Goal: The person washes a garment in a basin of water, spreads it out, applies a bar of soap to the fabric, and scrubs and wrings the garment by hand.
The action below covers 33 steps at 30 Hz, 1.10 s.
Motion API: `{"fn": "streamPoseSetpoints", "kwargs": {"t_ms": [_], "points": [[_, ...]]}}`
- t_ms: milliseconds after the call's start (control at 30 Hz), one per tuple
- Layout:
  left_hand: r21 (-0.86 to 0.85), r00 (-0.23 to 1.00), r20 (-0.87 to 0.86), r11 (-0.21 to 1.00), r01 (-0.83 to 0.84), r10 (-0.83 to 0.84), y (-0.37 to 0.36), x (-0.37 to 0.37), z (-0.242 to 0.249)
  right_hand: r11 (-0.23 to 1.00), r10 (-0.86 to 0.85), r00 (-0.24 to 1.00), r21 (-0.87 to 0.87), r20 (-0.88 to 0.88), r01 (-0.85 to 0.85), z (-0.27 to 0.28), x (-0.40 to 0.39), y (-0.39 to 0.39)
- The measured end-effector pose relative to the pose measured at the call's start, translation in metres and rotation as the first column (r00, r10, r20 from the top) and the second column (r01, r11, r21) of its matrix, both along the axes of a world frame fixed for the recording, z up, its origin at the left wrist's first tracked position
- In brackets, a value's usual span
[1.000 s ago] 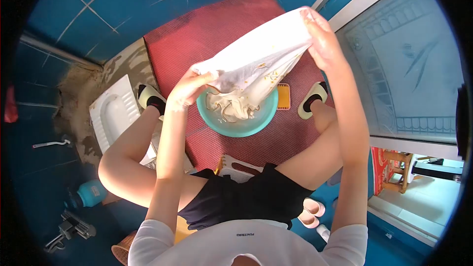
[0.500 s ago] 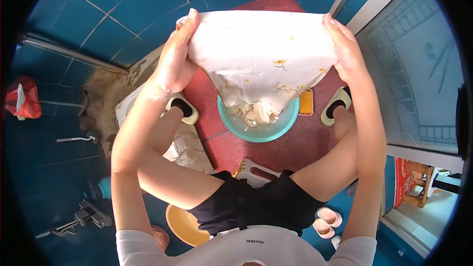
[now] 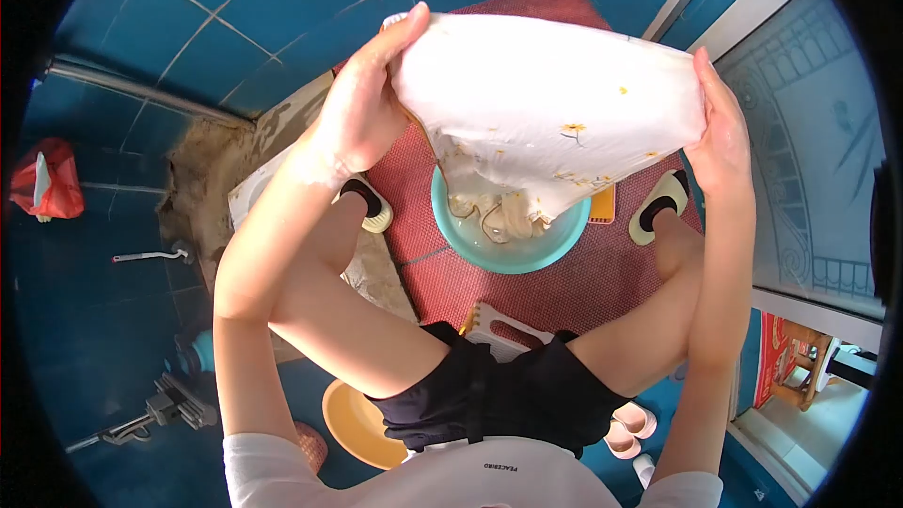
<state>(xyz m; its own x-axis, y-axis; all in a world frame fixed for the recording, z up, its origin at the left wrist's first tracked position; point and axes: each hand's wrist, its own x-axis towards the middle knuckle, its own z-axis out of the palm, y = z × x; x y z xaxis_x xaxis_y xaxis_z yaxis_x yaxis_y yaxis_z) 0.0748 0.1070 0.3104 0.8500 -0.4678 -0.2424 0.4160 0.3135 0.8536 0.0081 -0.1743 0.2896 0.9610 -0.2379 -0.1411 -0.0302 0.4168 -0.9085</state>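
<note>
A white cloth (image 3: 555, 85) printed with small yellow flowers is stretched between my two hands, and its lower part hangs into a turquoise basin (image 3: 513, 265) of water. My left hand (image 3: 367, 99) grips the upper left edge, thumb on top. At the cloth's upper right side, my right hand (image 3: 720, 136) grips with its thumb along the edge; its other fingers are mostly hidden behind the fabric. Bunched wet folds of the cloth lie in the basin, which stands on the floor between my feet.
A yellow-orange tray-like object (image 3: 602, 204) sits right of the basin on a red mat (image 3: 423, 235). Beneath me is a white plastic stool (image 3: 503, 331). An orange basin (image 3: 356, 423) stands behind at left, and pink slippers (image 3: 632, 428) at right. A glass door (image 3: 800, 141) borders the right side.
Both hands and the cloth have shifted right in view. The right hand is now lower than the left, so the cloth's top edge slopes down to the right.
</note>
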Motion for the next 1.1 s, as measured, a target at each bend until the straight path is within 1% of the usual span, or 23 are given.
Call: {"fn": "streamPoseSetpoints", "kwargs": {"t_ms": [67,133,200,267,400,467,533,600,733,833,900,1000,1100], "points": [[-0.026,0.999,-0.011,0.999,-0.031,0.03,-0.003,0.002,0.006,1.0,-0.013,1.0,0.004,-0.015,0.013,0.003,0.001,0.006],[-0.058,0.999,-0.024,0.998,-0.027,0.025,-0.002,0.005,0.005,0.999,-0.024,1.0,0.024,-0.014,0.024,0.002,0.002,0.009],[-0.15,0.998,-0.064,0.989,0.015,-0.025,-0.002,0.006,0.005,0.998,-0.035,0.999,0.045,-0.012,0.036,0.003,0.003,0.011],[-0.142,0.998,-0.063,0.99,0.012,-0.021,0.0,0.006,0.003,0.997,-0.067,0.998,0.023,-0.011,0.067,0.004,0.003,0.015],[-0.103,0.998,-0.054,0.995,0.008,-0.013,0.004,0.006,-0.001,0.998,-0.032,0.999,0.051,-0.017,0.033,0.002,0.004,0.017],[-0.078,0.998,-0.06,0.997,0.001,-0.005,0.005,0.004,0.0,0.999,0.001,1.0,0.055,0.007,-0.001,-0.001,0.004,0.016],[-0.054,0.998,-0.067,0.998,-0.007,0.003,0.006,0.004,-0.002,0.999,-0.014,1.0,0.041,-0.009,0.014,0.001,0.004,0.016],[-0.003,0.997,-0.02,0.997,-0.077,0.077,0.006,0.006,-0.006,0.999,-0.026,0.999,0.026,-0.023,0.027,0.001,0.003,0.017],[-0.01,0.998,0.008,0.998,-0.061,0.061,0.007,0.008,-0.007,1.0,-0.019,1.0,0.012,0.003,0.019,0.002,0.003,0.019],[-0.022,0.998,-0.055,0.999,-0.026,0.025,0.007,0.008,-0.007,1.0,-0.002,1.0,0.024,0.006,0.002,0.004,0.001,0.02],[-0.044,0.996,-0.052,0.996,-0.074,0.072,0.006,0.01,-0.009,1.0,0.006,1.0,0.028,0.001,-0.006,0.003,0.001,0.019],[-0.019,0.996,-0.034,0.997,-0.081,0.081,0.005,0.007,-0.005,0.999,-0.031,0.999,0.018,0.01,0.03,-0.001,0.003,0.016],[-0.015,0.997,-0.015,0.997,-0.071,0.07,0.005,0.007,-0.006,1.0,-0.007,1.0,0.016,0.026,0.006,-0.003,0.003,0.014]]}}
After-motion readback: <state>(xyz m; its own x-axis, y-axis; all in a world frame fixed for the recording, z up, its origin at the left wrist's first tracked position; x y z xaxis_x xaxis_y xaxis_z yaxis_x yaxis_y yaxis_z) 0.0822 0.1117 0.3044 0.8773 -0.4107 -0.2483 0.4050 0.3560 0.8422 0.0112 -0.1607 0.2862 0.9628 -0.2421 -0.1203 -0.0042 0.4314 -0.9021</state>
